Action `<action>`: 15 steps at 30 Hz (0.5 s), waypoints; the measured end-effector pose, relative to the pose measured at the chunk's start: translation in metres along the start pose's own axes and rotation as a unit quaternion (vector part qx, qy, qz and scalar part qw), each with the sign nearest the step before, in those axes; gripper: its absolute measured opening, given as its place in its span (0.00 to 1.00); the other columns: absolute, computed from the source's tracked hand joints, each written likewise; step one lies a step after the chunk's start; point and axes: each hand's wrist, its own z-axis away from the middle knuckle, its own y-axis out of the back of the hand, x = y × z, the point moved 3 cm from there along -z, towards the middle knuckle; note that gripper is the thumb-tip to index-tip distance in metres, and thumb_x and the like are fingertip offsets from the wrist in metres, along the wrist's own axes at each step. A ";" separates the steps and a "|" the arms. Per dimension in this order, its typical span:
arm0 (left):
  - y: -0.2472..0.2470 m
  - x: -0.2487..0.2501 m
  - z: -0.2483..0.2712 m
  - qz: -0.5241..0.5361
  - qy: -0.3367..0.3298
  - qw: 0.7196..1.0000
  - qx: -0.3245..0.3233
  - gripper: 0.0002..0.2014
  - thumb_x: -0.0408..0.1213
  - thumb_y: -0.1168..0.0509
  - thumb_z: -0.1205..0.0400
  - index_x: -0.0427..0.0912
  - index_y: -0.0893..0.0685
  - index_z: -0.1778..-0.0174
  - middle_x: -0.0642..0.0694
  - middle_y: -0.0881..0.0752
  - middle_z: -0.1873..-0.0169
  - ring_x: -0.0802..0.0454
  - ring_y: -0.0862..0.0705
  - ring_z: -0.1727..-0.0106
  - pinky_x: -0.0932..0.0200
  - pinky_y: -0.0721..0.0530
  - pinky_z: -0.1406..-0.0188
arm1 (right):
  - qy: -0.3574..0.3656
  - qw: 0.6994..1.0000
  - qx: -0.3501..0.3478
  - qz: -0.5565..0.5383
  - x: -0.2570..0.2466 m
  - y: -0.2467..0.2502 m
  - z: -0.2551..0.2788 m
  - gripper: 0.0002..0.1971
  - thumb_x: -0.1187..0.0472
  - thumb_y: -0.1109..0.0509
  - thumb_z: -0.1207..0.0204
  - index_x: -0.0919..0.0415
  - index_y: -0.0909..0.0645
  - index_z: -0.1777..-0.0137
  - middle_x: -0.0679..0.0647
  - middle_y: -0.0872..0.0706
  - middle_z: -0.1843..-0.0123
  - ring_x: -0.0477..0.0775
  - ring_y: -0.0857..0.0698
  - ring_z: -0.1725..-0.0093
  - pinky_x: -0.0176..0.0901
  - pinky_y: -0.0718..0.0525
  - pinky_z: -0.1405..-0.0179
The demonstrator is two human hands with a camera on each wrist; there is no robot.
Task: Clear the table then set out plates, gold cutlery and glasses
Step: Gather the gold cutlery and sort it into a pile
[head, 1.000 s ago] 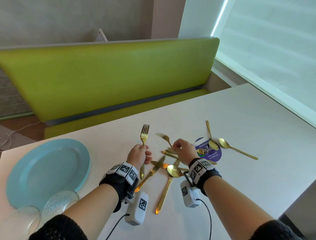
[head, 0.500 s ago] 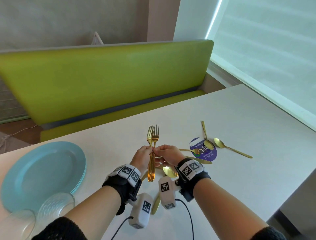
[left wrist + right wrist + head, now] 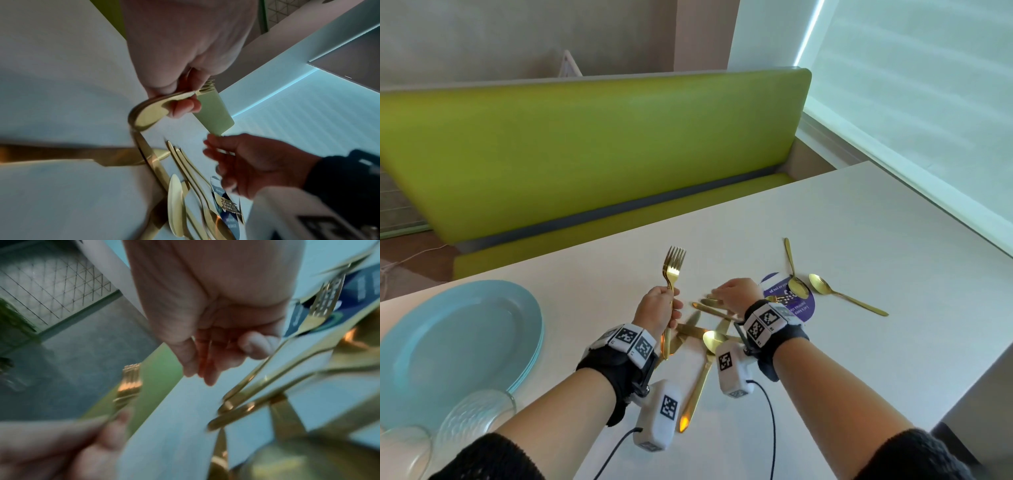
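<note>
- Above the near middle of the white table [image 3: 859, 222], the left hand [image 3: 659, 310] gripped two gold forks [image 3: 673, 270] stacked together, tines up, its fingers curled round the handles; half a second before, both hands had met on that pair, so the second fork had just been passed across.
- The right hand [image 3: 736, 294] had let go of the forks and moved back to the right, fingers relaxed and held over the ends of the gold knives [image 3: 710, 306] lying in the pile; it grasped nothing, and the wrist view was too blurred to show whether the fingertips touched them.
- Just beside the wrists lay the rest of the loose cutlery: crossed knives and a gold spoon [image 3: 703, 373] with its handle pointing toward the person.
- Farther right, a third fork [image 3: 230, 205] lay with its tines on the purple round sticker [image 3: 799, 305], and two more spoons [image 3: 825, 286] lay near it.
- At the left edge the stacked blue plates [image 3: 458, 346] and two clear glasses [image 3: 477, 414] sat unplaced.
- Judged from this, sorting by kind was under way: forks were being gathered in one hand, one fork was left to collect, and no place setting had yet been laid.
</note>
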 end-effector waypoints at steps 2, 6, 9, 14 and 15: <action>0.003 0.003 -0.003 -0.004 -0.004 1.000 0.003 0.11 0.30 0.51 0.14 0.38 0.24 0.55 0.43 0.26 0.69 0.52 0.29 0.72 0.60 0.32 0.75 | -0.044 0.998 0.037 0.014 0.012 0.019 -0.012 0.16 0.59 0.33 0.23 0.65 0.18 0.38 0.60 0.14 0.41 0.53 0.21 0.53 0.41 0.18 0.58; 0.008 0.004 -0.010 -0.016 -0.005 1.000 0.013 0.11 0.31 0.51 0.14 0.40 0.24 0.56 0.44 0.26 0.69 0.52 0.28 0.72 0.60 0.30 0.75 | -0.118 0.991 0.056 0.030 0.027 0.035 -0.019 0.19 0.61 0.38 0.20 0.67 0.25 0.30 0.63 0.20 0.31 0.60 0.19 0.35 0.45 0.18 0.52; 0.007 0.002 -0.014 0.000 -0.002 1.000 0.014 0.10 0.31 0.50 0.14 0.37 0.24 0.52 0.44 0.25 0.69 0.52 0.28 0.72 0.59 0.30 0.75 | -0.132 0.986 0.063 0.076 0.029 0.035 -0.024 0.19 0.63 0.41 0.18 0.65 0.28 0.28 0.63 0.22 0.29 0.62 0.21 0.31 0.44 0.18 0.47; 0.007 0.000 -0.017 -0.002 -0.002 1.000 0.003 0.12 0.32 0.50 0.13 0.41 0.23 0.58 0.43 0.25 0.69 0.52 0.27 0.71 0.59 0.29 0.74 | -0.127 0.985 0.056 0.103 0.039 0.021 -0.043 0.18 0.63 0.33 0.26 0.65 0.22 0.35 0.63 0.19 0.36 0.65 0.18 0.36 0.53 0.17 0.44; 0.007 0.000 -0.018 -0.003 -0.002 1.000 0.001 0.12 0.32 0.50 0.13 0.42 0.23 0.58 0.44 0.25 0.69 0.52 0.27 0.71 0.59 0.29 0.74 | -0.143 0.984 0.078 0.078 0.037 0.019 -0.041 0.17 0.63 0.31 0.27 0.66 0.21 0.38 0.63 0.17 0.39 0.66 0.17 0.39 0.52 0.17 0.46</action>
